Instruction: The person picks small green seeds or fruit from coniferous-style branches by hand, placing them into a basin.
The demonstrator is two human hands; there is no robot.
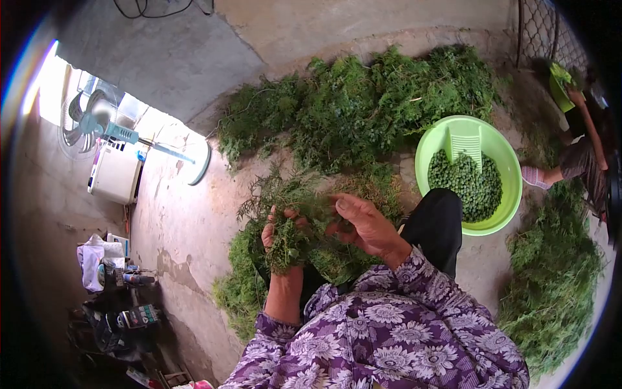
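In the head view, my left hand (282,232) is closed around a leafy green sprig (285,249), whose feathery foliage spreads above and below the fingers. Close by on its right, my right hand (367,225) has its fingers curled inward at the sprig's edge. What those fingers hold, if anything, is hidden. More green branches (238,292) lie under and beside my left forearm. A light green plastic basin (512,170) with a ribbed washboard panel stands to the right of my knee. Many small round green berries (463,185) fill its bottom.
A long heap of cut branches (363,107) lies along the wall, and another pile (551,285) is at the right. A standing fan (120,133) and a white box-like appliance (115,170) are at the left. Another person (580,155) sits at the far right beside a green container (559,84).
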